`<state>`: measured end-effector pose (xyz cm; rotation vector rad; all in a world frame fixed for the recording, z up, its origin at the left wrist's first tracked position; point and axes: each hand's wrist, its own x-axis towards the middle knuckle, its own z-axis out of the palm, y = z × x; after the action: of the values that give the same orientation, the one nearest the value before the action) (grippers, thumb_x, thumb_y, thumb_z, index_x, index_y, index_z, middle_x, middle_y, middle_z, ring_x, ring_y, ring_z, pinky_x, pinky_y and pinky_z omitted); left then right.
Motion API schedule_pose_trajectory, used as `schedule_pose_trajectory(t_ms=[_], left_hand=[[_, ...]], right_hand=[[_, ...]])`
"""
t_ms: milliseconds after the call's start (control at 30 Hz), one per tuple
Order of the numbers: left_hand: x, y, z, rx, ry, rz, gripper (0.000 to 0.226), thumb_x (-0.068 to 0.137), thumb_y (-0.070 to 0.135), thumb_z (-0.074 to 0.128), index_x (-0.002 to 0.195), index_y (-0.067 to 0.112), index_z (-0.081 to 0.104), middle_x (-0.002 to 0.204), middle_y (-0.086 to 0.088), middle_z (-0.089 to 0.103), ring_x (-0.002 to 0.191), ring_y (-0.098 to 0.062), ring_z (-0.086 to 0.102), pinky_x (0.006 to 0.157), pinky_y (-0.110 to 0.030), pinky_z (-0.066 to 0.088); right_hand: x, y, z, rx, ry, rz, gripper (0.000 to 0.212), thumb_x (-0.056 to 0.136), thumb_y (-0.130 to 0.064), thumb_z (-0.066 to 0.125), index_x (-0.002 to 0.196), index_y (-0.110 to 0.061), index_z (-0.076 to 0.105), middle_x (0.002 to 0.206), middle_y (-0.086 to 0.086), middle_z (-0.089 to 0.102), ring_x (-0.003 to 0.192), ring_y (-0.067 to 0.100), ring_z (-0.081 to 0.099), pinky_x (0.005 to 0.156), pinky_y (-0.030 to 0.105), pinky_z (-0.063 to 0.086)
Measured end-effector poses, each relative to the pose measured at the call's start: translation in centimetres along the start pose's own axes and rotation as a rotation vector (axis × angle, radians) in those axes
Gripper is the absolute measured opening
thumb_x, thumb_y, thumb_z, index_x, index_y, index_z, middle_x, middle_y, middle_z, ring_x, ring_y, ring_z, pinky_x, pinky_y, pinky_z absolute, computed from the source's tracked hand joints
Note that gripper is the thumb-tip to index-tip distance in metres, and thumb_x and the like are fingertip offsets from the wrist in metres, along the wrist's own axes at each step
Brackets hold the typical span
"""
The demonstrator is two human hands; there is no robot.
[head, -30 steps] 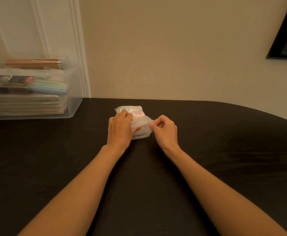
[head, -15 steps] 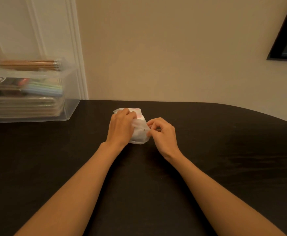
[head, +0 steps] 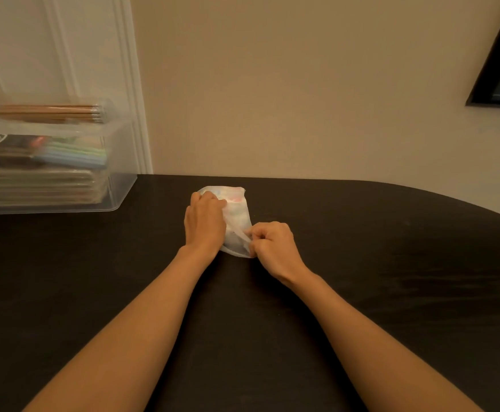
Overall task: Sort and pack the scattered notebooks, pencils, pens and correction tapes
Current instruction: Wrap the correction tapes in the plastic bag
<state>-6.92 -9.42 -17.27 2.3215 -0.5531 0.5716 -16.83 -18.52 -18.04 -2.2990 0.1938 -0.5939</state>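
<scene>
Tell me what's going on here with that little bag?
A person is working on a small see-through bag in the middle of a black table. The left hand grips its left side and the right hand pinches its near edge. Pastel things show inside, too blurry to name. At the far left, a clear box holds stacked notebooks and pens, with pencils on top.
</scene>
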Motion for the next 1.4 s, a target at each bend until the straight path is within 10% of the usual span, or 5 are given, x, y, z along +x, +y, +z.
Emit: schedule_pose_trajectory(t_ms=[200,400,533,900,1400], left_hand=[[0.1,-1.1,-0.6,0.055,-0.180,0.175,0.040,0.091,0.005,0.048,0.131,0.010,0.049,0.138,-0.008,0.039,0.123,-0.025,0.038,0.099,-0.035,0.037],[-0.6,-2.4,-2.0,0.105,-0.302,0.318,0.047,0.084,0.025,0.065,0.129,0.018,0.053,0.122,-0.004,0.042,0.111,-0.019,0.043,0.094,-0.034,0.042],[-0.7,-2.3,-1.6,0.178,-0.242,0.237,0.043,0.090,0.016,0.055,0.133,0.018,0.049,0.125,-0.008,0.042,0.112,-0.024,0.044,0.091,-0.033,0.041],[-0.2,-0.8,-0.3,-0.139,-0.216,-0.010,0.016,0.088,0.004,0.050,0.095,0.013,0.038,0.100,-0.008,0.050,0.087,-0.029,0.056,0.064,-0.038,0.044],[-3.1,-2.2,-3.8,0.041,-0.222,0.032,0.028,0.090,0.004,0.049,0.117,0.005,0.050,0.113,-0.006,0.038,0.085,-0.023,0.052,0.073,-0.036,0.050]], right_hand=[[0.4,0.6,0.0,-0.245,0.057,0.036,0.022,0.077,-0.006,0.050,0.058,-0.010,0.040,0.079,0.012,0.060,0.067,0.026,0.055,0.055,0.040,0.044],[0.4,-0.1,0.1,-0.351,-0.068,-0.055,0.029,0.090,-0.020,0.050,0.119,-0.018,0.047,0.103,0.002,0.054,0.087,0.020,0.057,0.074,0.037,0.050],[0.1,-0.2,0.2,-0.402,-0.099,-0.073,0.029,0.093,-0.010,0.040,0.076,0.001,0.061,0.077,0.010,0.056,0.071,0.027,0.056,0.069,0.042,0.047],[0.2,-0.4,-0.3,-0.372,-0.014,-0.080,0.035,0.092,-0.011,0.042,0.058,-0.013,0.051,0.056,0.000,0.047,0.055,0.016,0.047,0.062,0.031,0.043],[-0.6,-0.5,-0.1,-0.584,0.075,-0.083,0.021,0.094,-0.016,0.042,0.109,-0.008,0.053,0.086,0.009,0.063,0.073,0.026,0.060,0.068,0.041,0.052]])
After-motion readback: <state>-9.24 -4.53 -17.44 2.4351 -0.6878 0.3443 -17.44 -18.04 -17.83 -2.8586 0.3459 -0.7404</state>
